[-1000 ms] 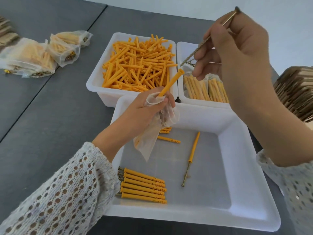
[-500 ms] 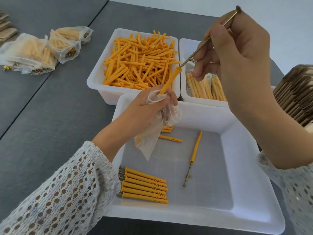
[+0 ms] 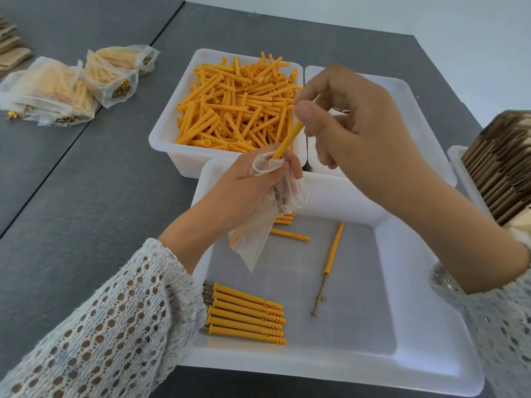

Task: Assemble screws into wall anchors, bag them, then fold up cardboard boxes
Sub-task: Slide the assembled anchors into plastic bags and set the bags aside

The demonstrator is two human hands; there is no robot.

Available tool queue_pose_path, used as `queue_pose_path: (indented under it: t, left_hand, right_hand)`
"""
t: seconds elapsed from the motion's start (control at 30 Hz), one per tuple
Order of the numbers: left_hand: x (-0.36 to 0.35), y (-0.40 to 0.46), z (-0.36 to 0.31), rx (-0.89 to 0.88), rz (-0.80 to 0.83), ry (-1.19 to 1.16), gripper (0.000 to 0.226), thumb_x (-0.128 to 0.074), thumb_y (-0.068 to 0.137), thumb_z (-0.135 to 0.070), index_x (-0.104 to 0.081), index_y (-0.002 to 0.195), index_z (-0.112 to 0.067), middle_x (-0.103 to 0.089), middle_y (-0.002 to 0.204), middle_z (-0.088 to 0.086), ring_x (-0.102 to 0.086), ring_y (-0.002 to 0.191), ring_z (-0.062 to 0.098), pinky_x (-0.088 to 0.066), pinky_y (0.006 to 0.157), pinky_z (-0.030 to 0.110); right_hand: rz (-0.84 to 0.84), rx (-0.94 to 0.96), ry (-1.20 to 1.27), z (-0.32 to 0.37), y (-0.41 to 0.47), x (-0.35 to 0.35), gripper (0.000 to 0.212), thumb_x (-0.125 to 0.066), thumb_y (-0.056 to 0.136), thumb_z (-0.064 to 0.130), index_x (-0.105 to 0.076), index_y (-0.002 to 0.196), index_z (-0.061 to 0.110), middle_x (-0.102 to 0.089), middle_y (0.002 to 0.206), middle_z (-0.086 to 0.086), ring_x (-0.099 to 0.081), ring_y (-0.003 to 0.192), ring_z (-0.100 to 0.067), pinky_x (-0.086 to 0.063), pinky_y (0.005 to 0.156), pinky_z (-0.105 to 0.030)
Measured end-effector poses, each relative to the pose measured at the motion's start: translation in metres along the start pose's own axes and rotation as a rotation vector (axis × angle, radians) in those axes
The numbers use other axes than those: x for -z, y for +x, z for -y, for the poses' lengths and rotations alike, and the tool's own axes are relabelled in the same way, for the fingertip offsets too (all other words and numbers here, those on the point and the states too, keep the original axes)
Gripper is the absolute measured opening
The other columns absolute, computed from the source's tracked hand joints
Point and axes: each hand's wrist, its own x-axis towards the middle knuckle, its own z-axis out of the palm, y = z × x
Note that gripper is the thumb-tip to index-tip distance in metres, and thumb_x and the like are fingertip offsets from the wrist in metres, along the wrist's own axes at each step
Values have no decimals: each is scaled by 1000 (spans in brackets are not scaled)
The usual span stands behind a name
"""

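Head view only, so I read everything off it: my left hand [image 3: 253,179] grips one orange wall anchor [image 3: 288,141] by its lower end, together with the mouth of a thin clear bag [image 3: 258,234] that hangs down from the fist. The anchor tilts up toward 1 o'clock, and my right hand [image 3: 353,130] pinches its upper end between thumb and curled fingers; the screw going into it is hidden by those fingers, so I cannot tell how deep it sits. Both hands hover over the far edge of the big white tray [image 3: 416,334]. On the tray floor at 7 o'clock I count six finished anchors in a neat row [image 3: 247,313], side by side and touching, orange plastic with brass screw heads at their left ends. Near the centre lies one half-assembled piece [image 3: 330,261], its screw sticking out toward 6 o'clock. Just under the bag I see one loose anchor [image 3: 290,234] and a few more partly hidden behind it. At 12 o'clock a white bin [image 3: 161,133] holds a heap of bare anchors, too many to count. A second bin [image 3: 402,90] sits just right of it, mostly behind my right hand. At 10 o'clock, well apart on the grey table [image 3: 86,196], are about four filled bags [image 3: 57,93]. Flat cardboard pieces [image 3: 505,165] stand stacked at 3 o'clock.
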Motion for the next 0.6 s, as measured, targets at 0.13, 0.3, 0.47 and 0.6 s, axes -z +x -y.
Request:
queue_pose_path:
  t: [0.13,0.3,0.47,0.6]
  left_hand:
    - [0,-1,-1,11,6,-22,24,-43,105,-14,-63,94,-5,-60,86,10,-56,82,13,-44,76,24]
    - [-2,0,-1,19,22,-67,10,-53,101,-12,-61,95,-10,-61,76,-10,-57,71,2,-46,65,12]
    - [-2,2,3,65,-2,-88,20,-71,88,-26,-59,104,-23,-66,80,-10,-65,76,4,-52,66,15]
    - [-5,2,2,72,-17,-104,40,-70,81,-29,-56,115,-12,-70,85,-8,-68,84,4,-53,71,16]
  right_hand:
    - [38,8,-6,-3,-2,-4,21,-64,94,28,-52,110,20,-54,77,0,-52,51,-22,-46,53,-34]
    - [9,71,-29,-4,-1,-6,11,-56,95,9,-51,104,12,-56,85,-7,-56,56,-21,-51,60,-39]
    - [4,29,17,-5,0,-7,18,-59,93,8,-45,101,14,-62,79,-9,-55,52,-10,-46,57,-20]
    - [137,15,-68,-7,-5,-8,22,-66,92,16,-45,98,16,-67,71,-2,-62,56,-18,-53,57,-32]
